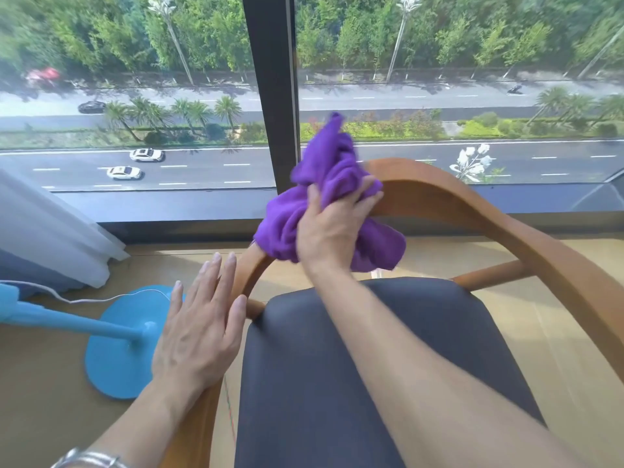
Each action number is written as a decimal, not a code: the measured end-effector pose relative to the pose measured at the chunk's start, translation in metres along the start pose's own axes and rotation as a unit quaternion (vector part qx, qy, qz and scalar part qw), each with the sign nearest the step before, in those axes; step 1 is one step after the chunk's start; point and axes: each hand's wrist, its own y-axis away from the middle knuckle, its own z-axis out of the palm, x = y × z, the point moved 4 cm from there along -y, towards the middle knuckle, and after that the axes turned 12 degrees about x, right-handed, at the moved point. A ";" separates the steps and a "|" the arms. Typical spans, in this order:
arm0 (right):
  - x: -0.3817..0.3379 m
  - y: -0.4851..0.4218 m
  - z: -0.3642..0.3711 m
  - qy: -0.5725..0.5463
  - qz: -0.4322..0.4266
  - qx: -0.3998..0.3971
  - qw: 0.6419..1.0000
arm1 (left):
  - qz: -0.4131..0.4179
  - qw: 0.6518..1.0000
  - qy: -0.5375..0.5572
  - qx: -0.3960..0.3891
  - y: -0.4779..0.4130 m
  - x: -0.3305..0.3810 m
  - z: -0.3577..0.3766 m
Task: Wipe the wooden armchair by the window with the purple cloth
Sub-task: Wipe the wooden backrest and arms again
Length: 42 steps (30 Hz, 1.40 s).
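Head view: the purple cloth pressed onto the curved top rail of the armchair.

The right hand (332, 228) has its grip closed on the bunched purple cloth (324, 204), fingers wrapped over the wad so that it bears on the wooden armchair (472, 201) where the back rail bends toward the left arm; loose folds stick up above the grip and hang below it, which suggests only the part under the palm is doing the wiping. Nearer the camera than that grip and to its left, the left hand (199, 332) lies flat and open, holding nothing, over the left armrest, probably to steady the chair. Below the grip sits the dark seat cushion (371, 366); beyond it, the window (270, 96); left of the open hand, a blue stand base (114, 349).
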 end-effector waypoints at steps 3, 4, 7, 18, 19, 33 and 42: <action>-0.001 0.056 0.023 0.101 -0.255 -0.008 0.962 | -0.002 1.000 0.003 0.001 -0.001 -0.001 0.000; 0.003 0.068 0.031 0.139 -0.312 -0.031 0.939 | -0.005 1.000 0.005 0.003 -0.001 -0.001 0.000; 0.015 0.070 0.034 0.185 -0.422 -0.075 0.884 | 0.012 1.000 0.001 0.014 -0.001 0.001 -0.001; 0.076 -0.087 -0.072 0.381 -0.732 -0.184 0.534 | 0.000 1.000 -0.001 0.004 0.001 0.003 0.002; 0.079 -0.097 -0.082 0.390 -0.734 -0.189 0.523 | -0.001 1.000 -0.003 0.004 0.001 0.003 0.002; 0.053 -0.075 -0.055 0.345 -0.794 -0.146 0.478 | -0.002 0.999 -0.041 -0.016 0.001 0.004 0.002; 0.118 -0.136 -0.157 0.447 -0.712 -0.194 0.506 | 0.009 0.997 -0.076 -0.026 0.000 0.006 0.003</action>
